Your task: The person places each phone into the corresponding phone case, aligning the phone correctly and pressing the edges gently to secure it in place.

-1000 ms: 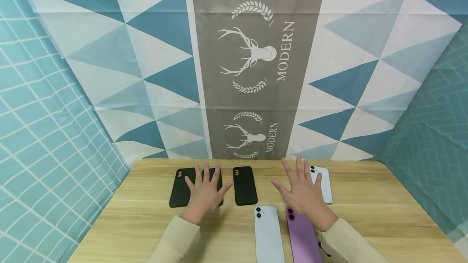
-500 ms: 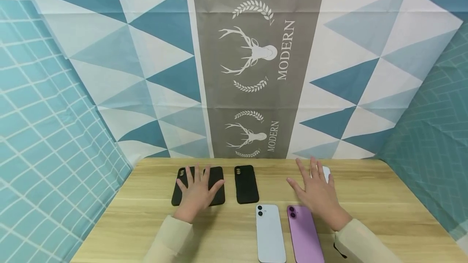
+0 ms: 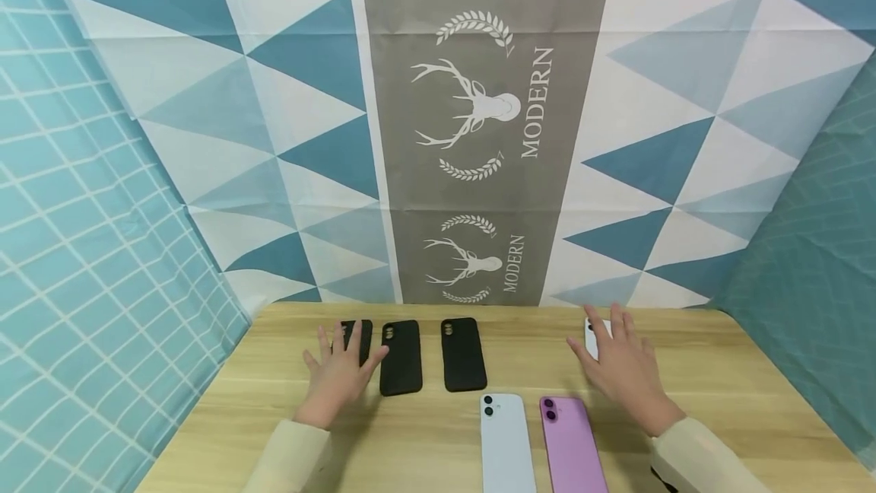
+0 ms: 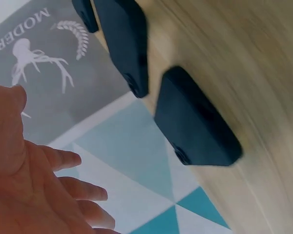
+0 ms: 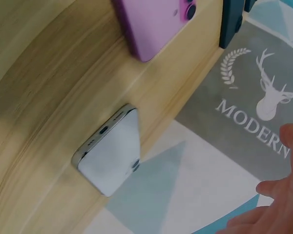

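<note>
In the head view my left hand (image 3: 335, 380) hovers with spread fingers over the leftmost black phone case (image 3: 366, 332), covering much of it. Its palm and fingers appear apart from that case in the left wrist view. A second black case (image 3: 401, 360) and a third (image 3: 464, 356) lie to its right. My right hand (image 3: 626, 373), fingers also spread, is over a small white phone (image 5: 110, 151) at the back right and hides most of it from the head camera. Neither hand holds anything. Nearer the front lie a larger white phone (image 3: 506, 440) and a purple phone (image 3: 573, 443), backs up.
The wooden table (image 3: 746, 386) meets a patterned cloth backdrop (image 3: 472, 173) along its far edge. Blue tile-patterned cloth (image 3: 89, 249) hangs at the left, and teal cloth (image 3: 821, 272) at the right.
My left hand has moved left, off the middle case and over the leftmost one. The right hand has moved right, away from the purple phone and over the small white phone.
</note>
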`<state>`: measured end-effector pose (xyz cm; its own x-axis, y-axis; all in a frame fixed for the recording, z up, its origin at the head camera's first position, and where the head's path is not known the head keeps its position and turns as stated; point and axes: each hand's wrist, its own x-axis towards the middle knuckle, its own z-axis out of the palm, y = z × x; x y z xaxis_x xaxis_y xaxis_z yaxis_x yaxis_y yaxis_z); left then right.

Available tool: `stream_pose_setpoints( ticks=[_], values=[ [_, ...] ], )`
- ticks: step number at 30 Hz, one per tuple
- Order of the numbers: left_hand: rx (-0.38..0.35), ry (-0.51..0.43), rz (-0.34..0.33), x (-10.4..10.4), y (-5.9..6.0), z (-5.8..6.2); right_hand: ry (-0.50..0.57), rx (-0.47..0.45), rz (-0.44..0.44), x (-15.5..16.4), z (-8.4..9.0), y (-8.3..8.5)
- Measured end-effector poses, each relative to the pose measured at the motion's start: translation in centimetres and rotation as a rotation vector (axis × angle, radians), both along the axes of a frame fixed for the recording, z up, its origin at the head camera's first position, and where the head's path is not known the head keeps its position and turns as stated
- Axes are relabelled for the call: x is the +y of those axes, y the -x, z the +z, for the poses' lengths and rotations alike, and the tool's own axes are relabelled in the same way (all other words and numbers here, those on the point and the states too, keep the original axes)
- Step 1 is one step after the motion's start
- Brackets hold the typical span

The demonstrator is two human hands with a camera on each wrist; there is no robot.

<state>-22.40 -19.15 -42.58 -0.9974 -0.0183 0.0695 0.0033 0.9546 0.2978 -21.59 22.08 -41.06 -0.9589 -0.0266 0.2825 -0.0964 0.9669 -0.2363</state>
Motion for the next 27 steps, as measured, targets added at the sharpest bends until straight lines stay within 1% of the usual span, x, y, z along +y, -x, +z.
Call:
stream_pose_setpoints(
  ticks=[6,10,13,18,23,27],
  values=[
    [0.012,-0.025,-0.003,-1.5,0.4,-0.3,0.014,-0.026,-0.001,0.8,-0.3,0.0],
    [0.001,-0.051,-0.007,-2.2,1.0,-0.7,0.014,-0.014,-0.014,1.4,-0.7,0.2],
    [0.0,-0.047,-0.002,-2.7,1.3,-1.1,0.016,-0.01,-0.024,1.9,-1.1,0.4],
    [0.003,-0.026,0.012,-3.5,1.6,-1.7,0.018,-0.034,-0.036,2.6,-1.7,0.9],
    [-0.006,-0.015,0.017,-4.0,1.9,-2.1,0.016,-0.048,-0.042,3.2,-2.3,1.3],
    [-0.01,0.009,0.024,-4.6,2.1,-2.2,0.047,-0.09,-0.039,3.7,-2.9,1.9]
  ],
)
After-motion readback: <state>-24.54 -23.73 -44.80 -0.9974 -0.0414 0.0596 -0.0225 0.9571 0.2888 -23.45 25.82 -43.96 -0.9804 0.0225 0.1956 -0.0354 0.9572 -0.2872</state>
